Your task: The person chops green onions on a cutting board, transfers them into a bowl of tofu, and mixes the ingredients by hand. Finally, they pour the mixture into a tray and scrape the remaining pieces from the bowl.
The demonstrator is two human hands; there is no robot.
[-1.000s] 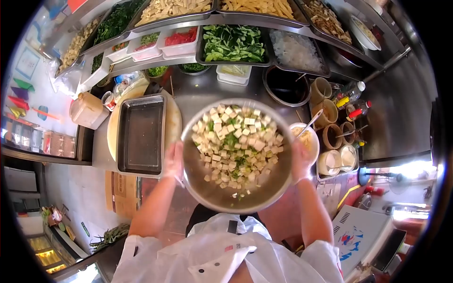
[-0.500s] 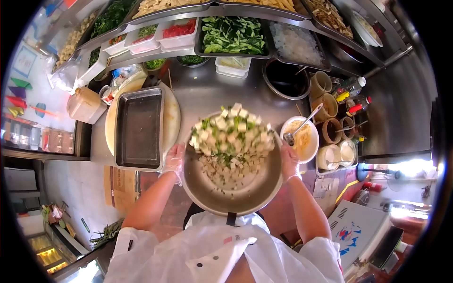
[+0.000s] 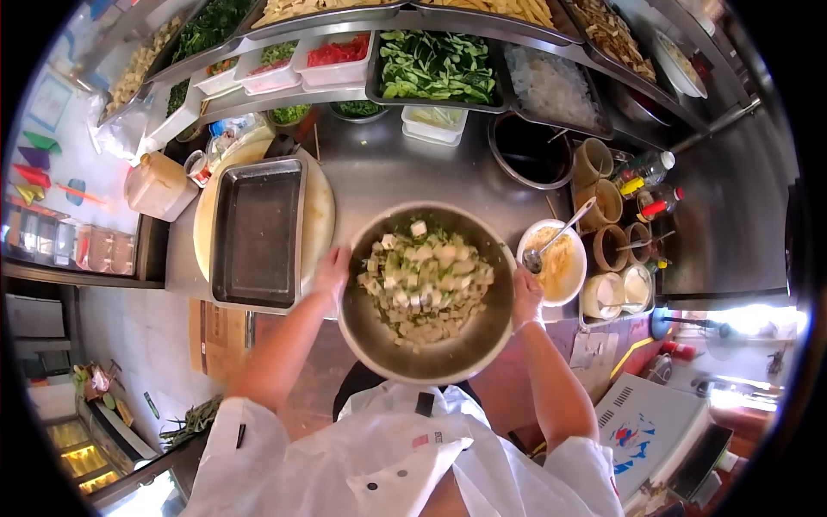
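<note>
A large metal bowl (image 3: 427, 366) is held in front of my body, over the counter's front edge. Inside it, white cubes mixed with chopped greens (image 3: 422, 276) are blurred by motion. My left hand (image 3: 331, 274) grips the bowl's left rim, and my right hand (image 3: 526, 297) grips its right rim; both seem to wear thin clear gloves. Just right of my right hand stands a white bowl (image 3: 568, 280) of yellowish, crumbly food with a spoon (image 3: 558, 234) in it. Left of the metal bowl, an empty dark tray (image 3: 258, 233) lies on a round board (image 3: 319, 202).
Seasoning tubs (image 3: 606, 295) and bottles (image 3: 659, 201) stand at the right. A bowl of dark liquid (image 3: 530, 155) sits behind them to the left. Trays of leafy greens (image 3: 439, 69) and other foods line the raised back shelf. A plastic jug (image 3: 159, 188) is at the left.
The airborne cubes and greens have dropped lower into the metal bowl. My hands still hold its rim, and the bowl's opening now looks rounder, with its far rim visible.
</note>
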